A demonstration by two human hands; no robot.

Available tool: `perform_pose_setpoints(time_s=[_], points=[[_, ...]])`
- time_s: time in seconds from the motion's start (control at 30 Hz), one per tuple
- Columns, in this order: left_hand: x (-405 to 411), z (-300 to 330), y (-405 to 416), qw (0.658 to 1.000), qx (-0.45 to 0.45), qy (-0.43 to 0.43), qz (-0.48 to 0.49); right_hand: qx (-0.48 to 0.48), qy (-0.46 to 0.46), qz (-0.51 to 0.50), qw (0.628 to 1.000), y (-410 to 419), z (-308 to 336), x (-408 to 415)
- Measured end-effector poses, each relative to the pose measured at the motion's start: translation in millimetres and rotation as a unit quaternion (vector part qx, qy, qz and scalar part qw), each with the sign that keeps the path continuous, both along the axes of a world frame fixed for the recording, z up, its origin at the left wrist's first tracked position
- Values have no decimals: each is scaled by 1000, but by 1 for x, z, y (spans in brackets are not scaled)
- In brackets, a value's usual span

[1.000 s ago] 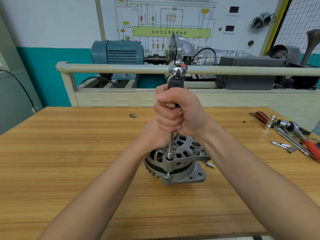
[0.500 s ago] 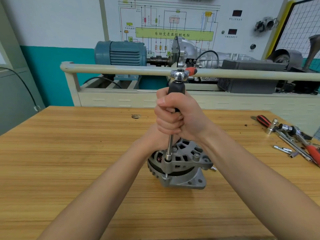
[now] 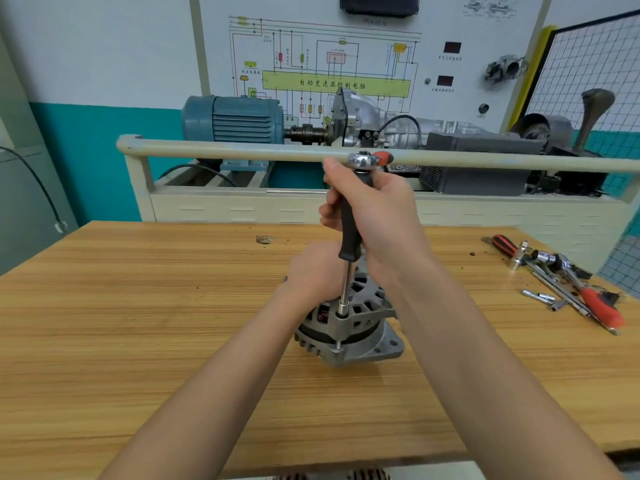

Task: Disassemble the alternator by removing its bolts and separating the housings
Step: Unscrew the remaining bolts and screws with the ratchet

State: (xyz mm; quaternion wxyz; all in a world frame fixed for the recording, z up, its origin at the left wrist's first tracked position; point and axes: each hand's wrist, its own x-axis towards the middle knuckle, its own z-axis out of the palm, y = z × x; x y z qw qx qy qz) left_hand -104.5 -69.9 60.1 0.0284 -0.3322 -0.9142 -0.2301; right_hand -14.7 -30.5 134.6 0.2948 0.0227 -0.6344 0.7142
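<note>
The alternator [image 3: 348,327] stands on the wooden tabletop [image 3: 138,306], directly below both hands. The right hand [image 3: 377,216] has its grip wrapped around the black handle of an upright socket driver [image 3: 349,237], whose socket sits on a bolt [image 3: 343,313] at the housing's edge. The left hand [image 3: 317,275], lower, clasps the alternator's top. Loose tools [image 3: 568,282] lie well off to the right.

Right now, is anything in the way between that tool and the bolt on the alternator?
Nothing visible. The socket driver, held by the right hand, drops straight onto a bolt on the alternator; the left hand steadies it from behind.
</note>
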Motion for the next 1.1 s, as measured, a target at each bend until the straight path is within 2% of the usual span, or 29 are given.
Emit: perform_pose_setpoints(time_s=[0.13, 0.3, 0.8, 1.0, 1.1], points=[[13, 8, -4, 1000, -4, -12, -4, 2, -27, -89, 996, -12, 5, -5], [14, 8, -3, 1000, -13, -2, 0, -16, -38, -101, 994, -15, 9, -11], [-3, 0, -1, 997, 57, 13, -55, 22, -54, 34, 998, 7, 4, -14], [-6, 0, -3, 995, 84, -33, -53, 29, -56, 76, 995, 9, 3, -18], [-4, 2, -4, 990, 103, -12, -98, 31, -55, 83, 995, 9, 3, -19]])
